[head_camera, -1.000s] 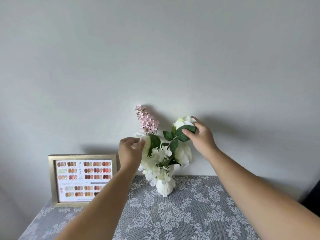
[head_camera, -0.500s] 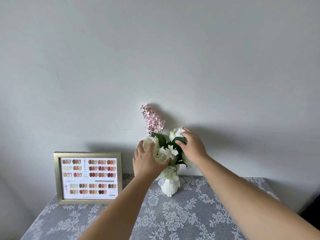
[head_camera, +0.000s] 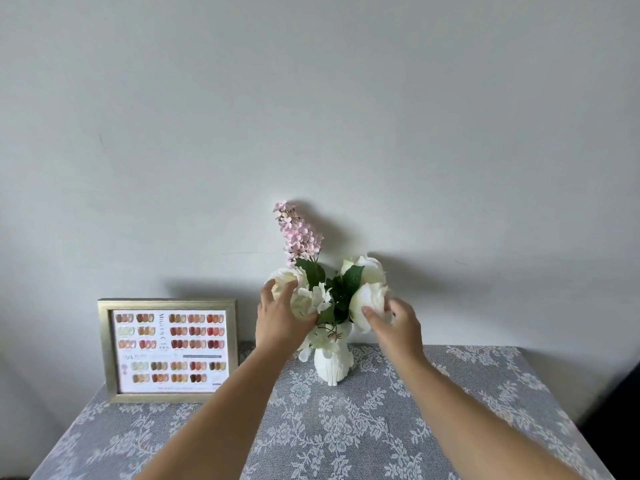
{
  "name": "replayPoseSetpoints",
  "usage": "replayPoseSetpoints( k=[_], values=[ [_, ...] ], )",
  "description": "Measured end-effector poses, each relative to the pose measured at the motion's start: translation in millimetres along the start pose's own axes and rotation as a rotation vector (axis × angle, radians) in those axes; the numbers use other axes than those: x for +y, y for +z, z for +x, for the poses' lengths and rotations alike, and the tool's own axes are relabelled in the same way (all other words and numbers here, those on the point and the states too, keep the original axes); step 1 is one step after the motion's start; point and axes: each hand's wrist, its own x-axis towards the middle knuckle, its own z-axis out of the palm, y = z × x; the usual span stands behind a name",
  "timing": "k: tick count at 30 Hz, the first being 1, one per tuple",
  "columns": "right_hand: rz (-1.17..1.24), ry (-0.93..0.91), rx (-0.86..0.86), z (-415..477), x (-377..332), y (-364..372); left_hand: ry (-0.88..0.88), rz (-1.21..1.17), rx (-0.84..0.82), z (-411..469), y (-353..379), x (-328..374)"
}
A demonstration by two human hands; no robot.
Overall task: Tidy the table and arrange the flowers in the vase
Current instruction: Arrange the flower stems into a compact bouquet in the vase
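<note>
A small white vase (head_camera: pixel 333 364) stands at the back of the table against the wall. It holds white flowers (head_camera: pixel 367 296), green leaves (head_camera: pixel 341 289) and a tall pink flower spike (head_camera: pixel 298 233). My left hand (head_camera: pixel 280 322) cups the white bloom on the left side of the bunch, fingers spread around it. My right hand (head_camera: pixel 398 325) touches the lower white bloom on the right with its fingertips, fingers apart. Neither hand lifts a stem out.
A gold-framed colour chart (head_camera: pixel 169 349) leans against the wall at the left of the table. The table is covered by a grey lace cloth (head_camera: pixel 346 434). A plain white wall (head_camera: pixel 311 116) rises right behind the vase. A dark object (head_camera: pixel 620 403) sits off the right edge.
Both hands have dropped from the upper blooms and leaf to the lower sides of the bunch. The right hand moved outward to the right bloom. The view shifted slightly.
</note>
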Motion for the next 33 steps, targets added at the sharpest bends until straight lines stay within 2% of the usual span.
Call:
replayPoseSetpoints(
  k=[4, 8, 14, 20, 23, 25, 29, 31, 33],
  values=[
    [0.024, -0.107, 0.01, -2.7, -17.7, 3.1, 0.028, -0.048, -0.05, 4.2, -7.4, -0.8],
    [-0.108, -0.273, 0.008, -8.9, -20.6, 16.7, 0.056, -0.04, -0.077, 5.9, -11.2, 0.1],
    [-0.219, -0.338, 0.055, -9.1, -26.1, 32.9, 0.093, -0.047, -0.092, 5.1, -6.7, -6.6],
    [-0.172, -0.356, 0.093, -1.7, -21.2, 12.8, 0.102, -0.055, -0.121, 7.8, -6.1, -10.1],
    [-0.046, -0.265, 0.176, 26.6, -21.3, -1.5, 0.1, -0.052, -0.13, 9.0, -5.8, -9.2],
    [-0.07, -0.152, 0.143, 51.8, -16.5, -6.2, 0.099, -0.051, -0.131, 9.4, -5.3, -9.0],
    [-0.158, 0.106, -0.148, 79.5, -14.9, -9.3, 0.095, -0.059, -0.129, 11.1, -4.3, -12.2],
    [-0.117, 0.167, -0.281, 82.3, -16.5, -6.4, 0.104, -0.054, -0.121, 12.8, -3.8, -14.8],
    [-0.041, 0.17, -0.305, 82.4, -15.1, -2.2, 0.117, -0.048, -0.117, 13.8, -2.9, -17.4]
  ],
)
